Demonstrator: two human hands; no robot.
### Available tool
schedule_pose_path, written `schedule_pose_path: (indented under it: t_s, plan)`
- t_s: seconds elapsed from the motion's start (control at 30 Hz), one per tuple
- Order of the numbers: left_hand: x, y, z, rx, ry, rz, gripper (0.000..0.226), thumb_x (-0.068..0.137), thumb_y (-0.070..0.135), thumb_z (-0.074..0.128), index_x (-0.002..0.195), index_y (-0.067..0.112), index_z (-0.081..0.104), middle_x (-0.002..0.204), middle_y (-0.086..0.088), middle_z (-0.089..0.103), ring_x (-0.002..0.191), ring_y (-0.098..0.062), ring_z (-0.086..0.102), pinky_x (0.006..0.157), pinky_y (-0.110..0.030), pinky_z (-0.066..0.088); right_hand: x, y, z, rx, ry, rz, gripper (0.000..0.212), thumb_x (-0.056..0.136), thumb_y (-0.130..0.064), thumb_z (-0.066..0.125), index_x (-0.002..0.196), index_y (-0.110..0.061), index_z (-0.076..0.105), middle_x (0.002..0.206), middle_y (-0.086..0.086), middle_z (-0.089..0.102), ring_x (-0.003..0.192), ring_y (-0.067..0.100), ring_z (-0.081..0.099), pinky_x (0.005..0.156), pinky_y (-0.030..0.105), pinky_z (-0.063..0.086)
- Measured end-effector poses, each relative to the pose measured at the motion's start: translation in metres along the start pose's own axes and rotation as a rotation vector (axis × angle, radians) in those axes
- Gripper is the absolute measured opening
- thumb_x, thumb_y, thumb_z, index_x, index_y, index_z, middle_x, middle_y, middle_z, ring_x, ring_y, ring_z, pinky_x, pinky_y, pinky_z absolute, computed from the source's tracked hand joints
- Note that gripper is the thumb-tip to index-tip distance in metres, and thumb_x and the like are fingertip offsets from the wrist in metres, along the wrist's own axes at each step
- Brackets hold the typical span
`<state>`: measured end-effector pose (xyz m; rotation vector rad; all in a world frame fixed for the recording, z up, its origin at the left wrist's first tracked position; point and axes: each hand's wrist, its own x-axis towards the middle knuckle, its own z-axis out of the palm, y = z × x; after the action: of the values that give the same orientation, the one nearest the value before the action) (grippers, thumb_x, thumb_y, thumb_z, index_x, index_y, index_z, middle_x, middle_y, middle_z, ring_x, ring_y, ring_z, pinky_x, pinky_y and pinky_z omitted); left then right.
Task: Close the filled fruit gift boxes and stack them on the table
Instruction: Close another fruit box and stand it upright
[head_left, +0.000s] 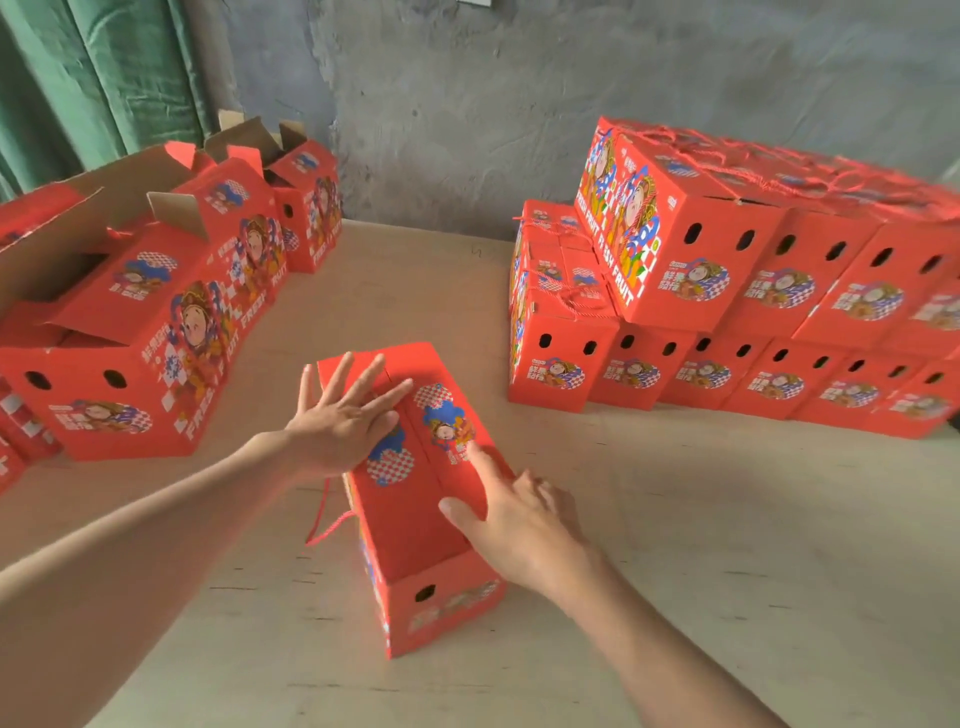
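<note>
The box (415, 519) I am working on sits in the middle of the counter (701, 545), right in front of me and between my two arms. Its long axis runs away from me, with the far end leaning a little to the left, and the seam between its two top flaps follows that same line. It is red card with a cartoon face and blue and checked patches on top, and a dark oval hole in the near end panel. That panel stands slightly proud of the flaps, so I judge the top is folded down but not yet locked. A red string handle (324, 519) hangs loose off the left side.

My left hand (337, 415) lies flat on the left flap over the far half, fingers straight and spread wide, pressing down. My right hand (524, 525) is at the right edge nearer to me. Its forefinger and thumb rest on the right flap and the other fingers bend loosely beside the box, with nothing pinched as far as I can see.

The stack of closed boxes (727, 312) stands to the right and further back, two layers high against the wall, well apart from this box. The right hand is the nearer one to it, so I expect the carry to go rightward and away. The open boxes (130, 338) wait on the left, flaps up.
</note>
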<state>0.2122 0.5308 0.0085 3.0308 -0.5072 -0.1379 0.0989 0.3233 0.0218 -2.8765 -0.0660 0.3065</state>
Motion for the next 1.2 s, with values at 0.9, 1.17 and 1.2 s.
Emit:
schedule_pose_path:
  t_s: [0.9,1.17,1.2]
  plan:
    - [-0.073,0.039,-0.008,-1.468,0.595,-0.559,0.019,0.09,0.014,0.056,0.072,0.012,0.056,0.066,-0.006,0.046,0.067,-0.016,0.04,0.061,-0.029,0.032,0.034,-0.03,-0.066,1.318,0.225,-0.081,0.025,0.1,-0.009,0.041,0.078,-0.011,0.052,0.105,0.023,0.065,0.082,0.025,0.064,0.068,0.02,0.048]
    - [-0.067,0.051,-0.1,-0.708,0.76,0.136,0.019,0.091,0.003,0.056,0.087,-0.004,0.073,0.094,-0.012,0.07,0.088,-0.023,0.063,0.08,-0.032,0.048,0.026,-0.074,-0.097,1.386,0.039,-0.293,0.023,0.093,0.005,0.042,0.082,0.001,0.062,0.079,0.013,0.063,0.068,0.019,0.061,0.069,0.019,0.053]
    - [-0.069,0.051,-0.101,-0.669,0.759,0.181,0.02,0.091,0.001,0.055,0.083,-0.005,0.073,0.093,-0.012,0.07,0.089,-0.022,0.064,0.081,-0.031,0.047,0.026,-0.076,-0.095,1.421,-0.034,-0.286,0.023,0.092,0.006,0.043,0.08,-0.001,0.061,0.079,0.014,0.061,0.071,0.021,0.059,0.07,0.02,0.053]
